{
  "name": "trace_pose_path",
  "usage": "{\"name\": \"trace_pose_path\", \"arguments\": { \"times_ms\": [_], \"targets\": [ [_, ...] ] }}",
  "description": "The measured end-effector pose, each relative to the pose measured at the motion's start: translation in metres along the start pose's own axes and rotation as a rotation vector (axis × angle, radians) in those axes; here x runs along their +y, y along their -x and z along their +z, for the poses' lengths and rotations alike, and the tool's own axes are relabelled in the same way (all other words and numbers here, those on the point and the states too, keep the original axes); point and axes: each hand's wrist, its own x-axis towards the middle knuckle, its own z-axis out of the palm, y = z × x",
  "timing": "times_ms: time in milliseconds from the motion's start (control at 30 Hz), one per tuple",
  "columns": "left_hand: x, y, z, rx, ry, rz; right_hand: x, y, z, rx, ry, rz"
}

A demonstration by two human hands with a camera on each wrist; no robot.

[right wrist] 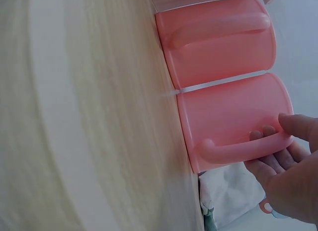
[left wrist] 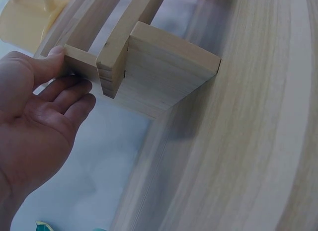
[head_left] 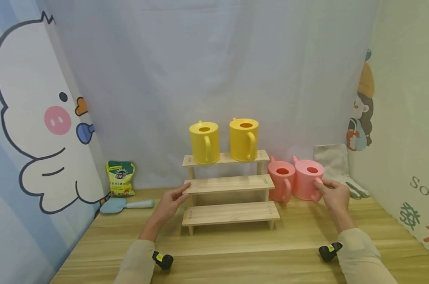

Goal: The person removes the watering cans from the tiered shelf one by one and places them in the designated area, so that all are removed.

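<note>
A three-tier wooden stand (head_left: 232, 213) is on the table, with two yellow watering cans (head_left: 204, 144) (head_left: 243, 141) on its top tier. My left hand (head_left: 169, 203) grips the left end of the middle tier; in the left wrist view the thumb of the hand (left wrist: 44, 102) lies on the board's edge, fingers beneath. Right of the stand are two pink watering cans standing side by side, a darker one (head_left: 279, 179) and a lighter one (head_left: 304, 183). My right hand (head_left: 336, 195) holds the lighter can's handle (right wrist: 243, 150), fingers passing behind it in the right wrist view.
At the left of the table (head_left: 214, 264) are a green and yellow packet (head_left: 120, 179) and a light blue trowel (head_left: 113, 206) with a pale handle. Pale gloves (head_left: 333, 161) lie at the back right, behind my right hand. A grey curtain hangs behind the stand.
</note>
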Motion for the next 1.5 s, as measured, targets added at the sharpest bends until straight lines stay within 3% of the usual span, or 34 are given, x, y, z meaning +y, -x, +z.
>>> {"name": "trace_pose_path", "arguments": {
  "times_ms": [367, 667, 800, 967, 1300, 1500],
  "targets": [
    [-0.001, -0.001, 0.000, 0.000, 0.001, -0.001, -0.001, 0.000, -0.001, -0.014, 0.013, 0.015],
    [0.001, -0.002, -0.001, -0.004, 0.009, 0.001, -0.020, 0.000, -0.008, 0.114, -0.070, -0.028],
    [0.001, -0.001, -0.001, -0.006, 0.010, 0.005, -0.038, 0.010, -0.004, 0.102, -0.085, -0.077],
    [0.000, -0.001, -0.001, -0.011, 0.024, 0.002, -0.063, 0.029, 0.006, 0.060, -0.127, -0.194],
    [0.000, 0.001, -0.001, 0.002, 0.019, 0.003, -0.094, 0.058, 0.025, -0.031, -0.179, -0.371],
    [-0.001, 0.000, -0.001, 0.001, 0.020, 0.001, -0.107, 0.069, 0.041, -0.074, -0.239, -0.412]
  ]
}}
